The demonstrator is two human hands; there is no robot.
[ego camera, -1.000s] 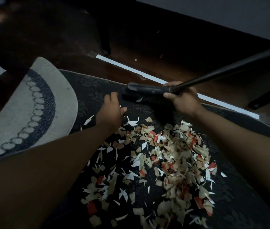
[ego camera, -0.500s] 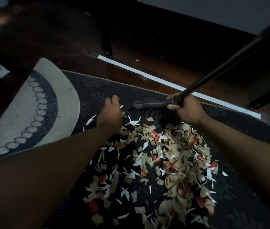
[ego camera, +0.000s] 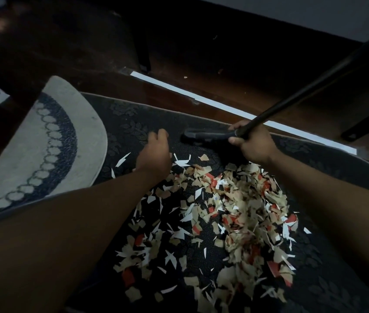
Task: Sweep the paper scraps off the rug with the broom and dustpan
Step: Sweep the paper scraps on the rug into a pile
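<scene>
Fingers point(ego camera: 235, 140) of the right hand point(ego camera: 252, 143) curled round the broom point(ego camera: 208, 134) low for control behind the paper scraps point(ego camera: 231, 213) on the rug point(ego camera: 131, 123); left hand point(ego camera: 154, 152) rested loosely curled, empty, steadying.

Broom drawn in toward the scraps

The broom point(ego camera: 210, 134) head, lifted near the rug's point(ego camera: 133, 118) far edge a second ago, now sits low against the pile, its stick tilted steeper; the right hand point(ego camera: 252, 143) and left hand point(ego camera: 155, 154) sit slightly nearer the scraps point(ego camera: 224, 213).

Broom point(ego camera: 204, 134) bristles perhaps behind hand.
</scene>
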